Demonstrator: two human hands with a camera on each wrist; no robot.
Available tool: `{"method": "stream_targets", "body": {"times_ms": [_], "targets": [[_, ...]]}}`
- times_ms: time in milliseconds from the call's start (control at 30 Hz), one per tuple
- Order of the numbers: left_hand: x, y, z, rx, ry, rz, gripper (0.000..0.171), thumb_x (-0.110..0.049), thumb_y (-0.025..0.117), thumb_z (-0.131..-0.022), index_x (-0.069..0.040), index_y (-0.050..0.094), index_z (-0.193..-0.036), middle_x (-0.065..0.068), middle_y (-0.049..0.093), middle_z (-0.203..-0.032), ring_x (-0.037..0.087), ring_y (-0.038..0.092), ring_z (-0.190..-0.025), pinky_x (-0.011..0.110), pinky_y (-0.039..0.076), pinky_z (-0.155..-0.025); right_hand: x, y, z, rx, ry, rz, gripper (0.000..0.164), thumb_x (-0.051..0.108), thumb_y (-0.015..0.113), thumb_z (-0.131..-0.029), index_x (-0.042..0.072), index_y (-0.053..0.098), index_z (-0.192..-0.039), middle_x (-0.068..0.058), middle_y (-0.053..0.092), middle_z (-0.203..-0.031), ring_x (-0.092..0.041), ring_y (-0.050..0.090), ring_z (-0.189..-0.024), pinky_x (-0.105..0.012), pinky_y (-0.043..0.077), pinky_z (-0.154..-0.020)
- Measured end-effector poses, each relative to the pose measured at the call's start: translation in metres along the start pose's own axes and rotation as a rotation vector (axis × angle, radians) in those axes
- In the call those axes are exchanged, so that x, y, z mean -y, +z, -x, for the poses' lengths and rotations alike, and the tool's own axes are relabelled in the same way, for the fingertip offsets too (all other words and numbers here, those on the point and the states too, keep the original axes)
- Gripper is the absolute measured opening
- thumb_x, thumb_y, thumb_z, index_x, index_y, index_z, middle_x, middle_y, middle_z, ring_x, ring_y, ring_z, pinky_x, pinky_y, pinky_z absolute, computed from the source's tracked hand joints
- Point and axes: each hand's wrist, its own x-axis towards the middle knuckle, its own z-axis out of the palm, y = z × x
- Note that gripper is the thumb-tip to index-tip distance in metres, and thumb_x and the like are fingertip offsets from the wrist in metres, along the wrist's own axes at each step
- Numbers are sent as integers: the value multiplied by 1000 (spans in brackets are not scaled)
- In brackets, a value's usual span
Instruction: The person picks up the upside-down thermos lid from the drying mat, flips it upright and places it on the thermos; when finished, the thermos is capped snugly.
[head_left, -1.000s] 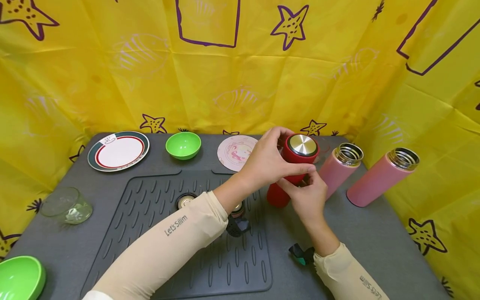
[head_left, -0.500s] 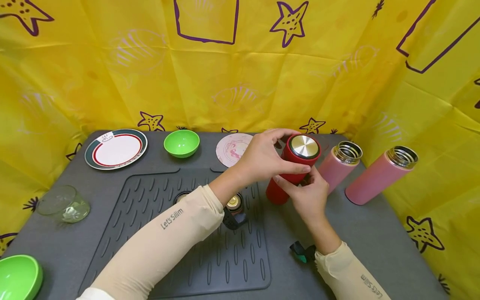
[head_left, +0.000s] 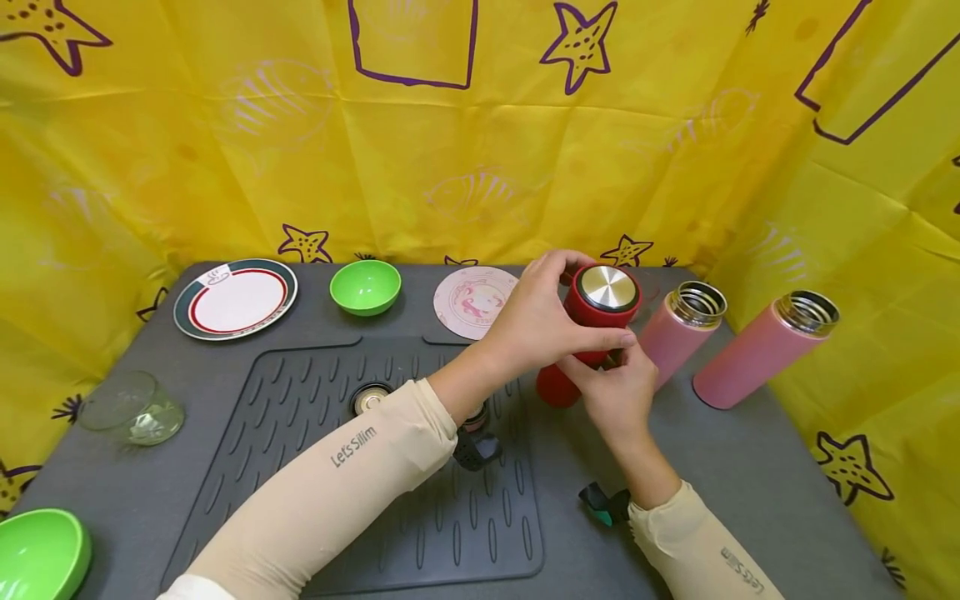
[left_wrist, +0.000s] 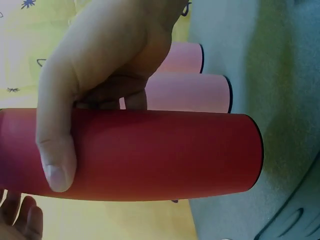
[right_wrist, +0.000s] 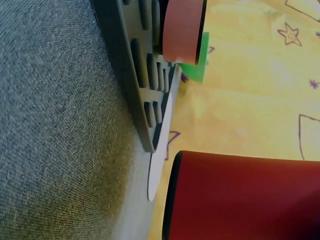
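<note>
In the head view, a red vacuum flask (head_left: 600, 315) with a brushed silver disc on top is held slightly tilted. My left hand (head_left: 531, 323) grips its upper end, fingers round the far side and thumb across the front. Just below, my right hand (head_left: 618, 396) holds the body. The left wrist view shows the right thumb (left_wrist: 57, 150) lying across the red wall, with my left fingertips at the lower left corner. Of the flask (right_wrist: 250, 195), only the lower end shows in the right wrist view. Behind it stand two open pink flasks (head_left: 678, 333), (head_left: 761, 358).
A grey ribbed drying mat (head_left: 427, 533) bears two round lids (head_left: 369, 398), partly behind my left forearm. Towards the back are a rimmed plate (head_left: 236, 300), a green bowl (head_left: 366, 287) and a pink plate (head_left: 472, 302). A glass (head_left: 131, 408) and another green bowl (head_left: 41, 550) are at left.
Half a second ago my left hand was turned a little and the flask leaned more; now hand and flask are back near their stance of one second ago. The right hand stays in place.
</note>
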Motion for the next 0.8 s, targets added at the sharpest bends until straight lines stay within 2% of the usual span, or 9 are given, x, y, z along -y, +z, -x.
{"method": "stream_targets", "body": {"times_ms": [167, 267, 400, 567, 700, 800], "targets": [[0, 2, 0, -71, 11, -73, 68, -45, 91, -64, -21, 63, -121, -14, 62, -106, 9, 50, -100, 24, 47, -75, -10, -1, 1, 3, 32, 11, 45, 17, 90, -70, 7, 69, -108, 0, 71, -96, -11, 64, -79, -26, 54, -71], [1, 0, 0, -71, 29, -78, 66, -44, 91, -63, -22, 67, -120, -15, 64, -104, 9, 51, -98, 24, 47, -75, -10, -3, 2, 17, 48, 2, 45, 20, 90, -70, 8, 69, -108, 0, 71, -94, -14, 63, -78, -25, 54, -69], [4, -3, -1, -34, 30, -57, 66, -43, 92, -63, -23, 67, -121, -15, 64, -105, 7, 51, -101, 25, 48, -77, -10, -6, 0, 53, 70, 6, 46, 22, 91, -68, 9, 70, -107, 0, 70, -92, -15, 63, -78, -24, 52, -68], [8, -8, -3, 36, 29, -44, 67, -44, 92, -62, -24, 67, -120, -16, 63, -107, 5, 51, -103, 26, 48, -79, -10, -12, -1, 140, 125, -5, 50, 26, 92, -67, 11, 69, -109, 1, 71, -95, -15, 65, -82, -25, 54, -71], [10, -11, -4, 101, 45, 22, 66, -40, 92, -63, -23, 67, -121, -15, 65, -107, 5, 53, -103, 26, 49, -80, -10, -16, -1, 187, 152, -35, 49, 25, 91, -69, 12, 68, -111, 1, 70, -97, -17, 65, -82, -26, 54, -71], [9, -11, -4, 134, 35, 90, 66, -36, 91, -66, -22, 64, -125, -13, 65, -109, 7, 55, -104, 26, 51, -81, -9, -15, -1, 184, 161, -55, 47, 23, 90, -71, 11, 68, -111, 1, 70, -98, -17, 65, -82, -27, 54, -70]]}}
